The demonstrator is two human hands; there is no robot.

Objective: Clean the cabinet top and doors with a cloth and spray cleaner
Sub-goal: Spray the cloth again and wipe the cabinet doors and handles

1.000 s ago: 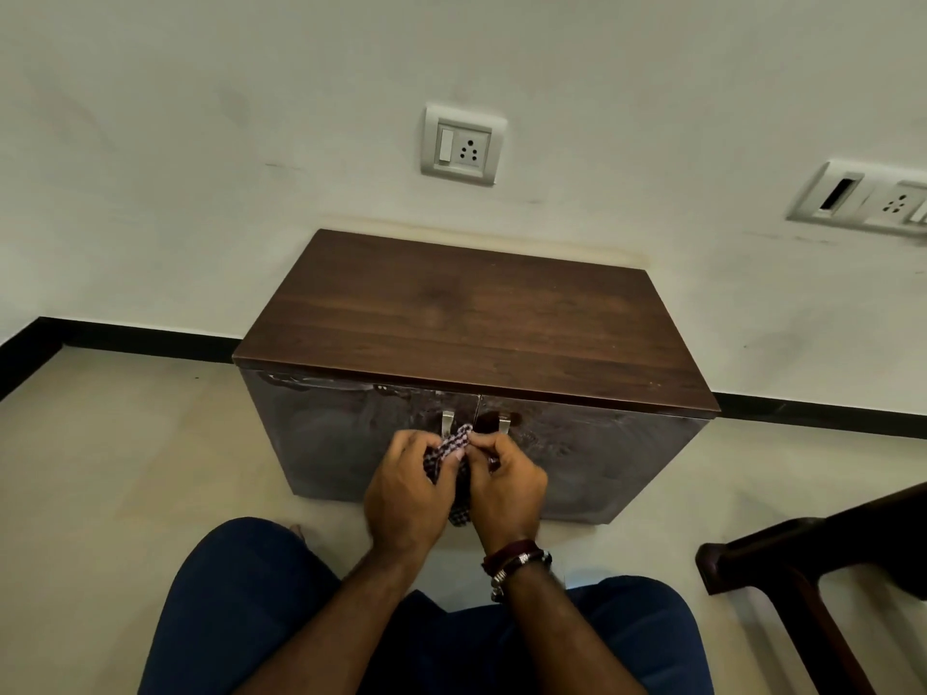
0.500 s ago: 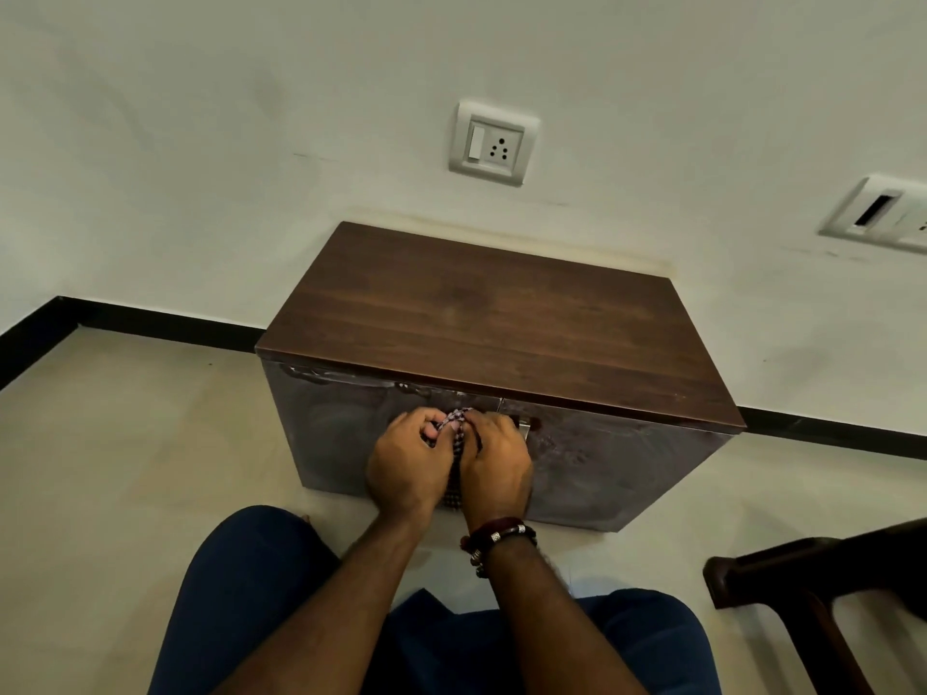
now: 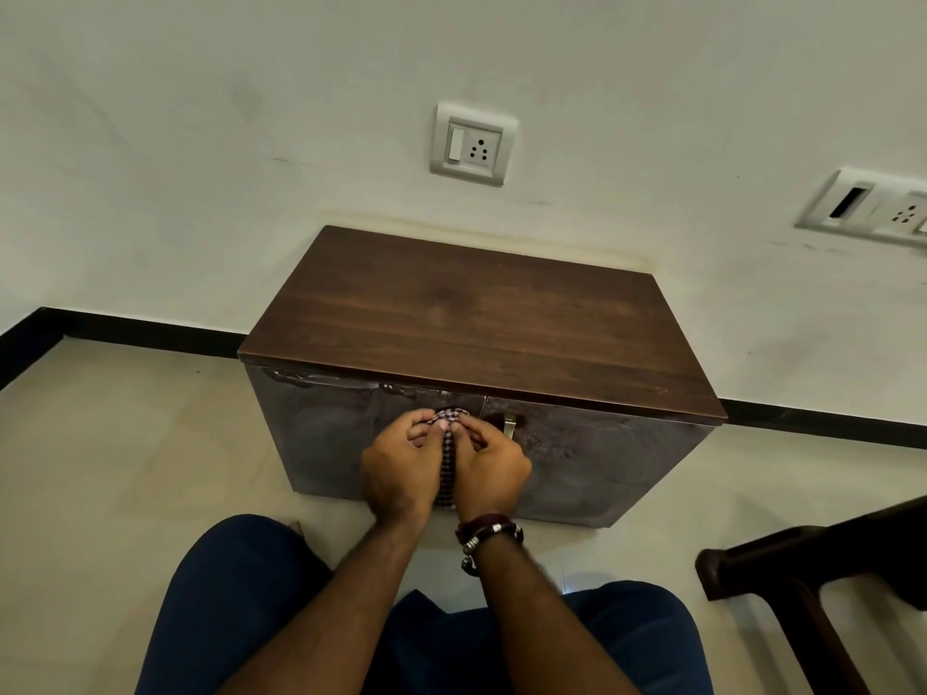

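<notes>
Both hands, left hand and right hand, clamp a checked cloth together against the smeared, streaky doors of a low dark-wood cabinet. Its top looks clean; the doors seemingly remain unfinished.

Room where I kneel. A pale wall faces me, carrying one switch socket straight ahead and a second socket plate to my right. A black skirting strip runs along its foot, meeting a beige tiled floor. Dark wooden furniture juts in at my lower right.
</notes>
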